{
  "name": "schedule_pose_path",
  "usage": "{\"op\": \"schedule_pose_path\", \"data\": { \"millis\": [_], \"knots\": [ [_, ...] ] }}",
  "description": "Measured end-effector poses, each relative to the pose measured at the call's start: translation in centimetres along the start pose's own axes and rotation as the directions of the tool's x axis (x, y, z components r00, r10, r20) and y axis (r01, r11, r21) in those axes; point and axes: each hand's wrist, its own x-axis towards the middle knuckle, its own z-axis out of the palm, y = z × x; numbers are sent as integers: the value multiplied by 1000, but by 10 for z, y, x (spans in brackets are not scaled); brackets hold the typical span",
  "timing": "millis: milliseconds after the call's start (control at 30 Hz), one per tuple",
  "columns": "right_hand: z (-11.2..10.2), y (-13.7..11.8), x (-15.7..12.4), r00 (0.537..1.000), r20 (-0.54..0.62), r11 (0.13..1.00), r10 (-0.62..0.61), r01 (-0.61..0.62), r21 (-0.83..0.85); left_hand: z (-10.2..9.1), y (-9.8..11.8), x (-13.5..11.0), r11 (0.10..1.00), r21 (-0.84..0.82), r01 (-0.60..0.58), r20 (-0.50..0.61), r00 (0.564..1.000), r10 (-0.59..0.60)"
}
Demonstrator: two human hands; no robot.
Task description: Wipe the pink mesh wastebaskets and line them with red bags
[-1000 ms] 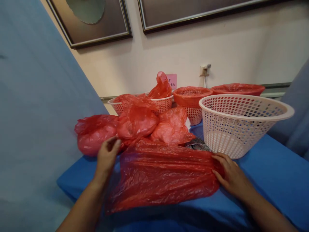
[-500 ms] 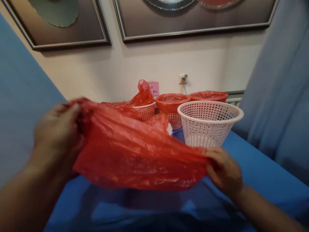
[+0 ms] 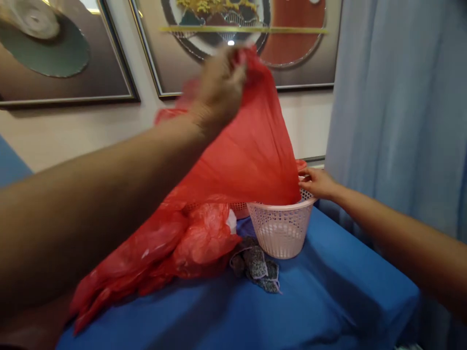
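My left hand [image 3: 222,87] is raised in front of the wall picture, its fingers closed on the top of a red plastic bag [image 3: 251,146]. The bag hangs spread out, its lower edge over the mouth of a pale pink perforated plastic basket [image 3: 280,231]. At the right side of that basket's rim, my right hand [image 3: 319,183] has its fingers slightly bent and parted. Its fingertips are beside the bag's lower right corner; whether they touch it I cannot make out. The bag hides most of the basket's opening.
Crumpled red plastic bags [image 3: 153,243] lie on the blue-covered table [image 3: 233,316] at left. A grey speckled cloth [image 3: 257,265] rests by the basket's foot. Another basket [image 3: 239,209] is mostly hidden behind the bag. A blue curtain [image 3: 397,97] hangs at right.
The red bag was stretched low between both hands. Now my left hand has lifted it up and to the right, and my right hand has moved to the basket's rim. The view has turned right.
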Motion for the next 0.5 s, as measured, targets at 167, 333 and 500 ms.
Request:
{"op": "schedule_pose_path", "data": {
  "millis": [167, 333, 500],
  "knots": [
    [-25, 10, -27, 971, -230, 998, 69, -67, 17, 79, -49, -28, 983, 144, 113, 317, 936, -154],
    [-54, -26, -31, 877, -411, 966, -247, 258, -29, 122, -75, -55, 988, 134, 75, 602, 786, -141],
    [-53, -32, -27, 929, -187, 947, -321, 318, -48, 105, -76, -62, 986, 158, 54, 711, 687, -152]
  ]
}}
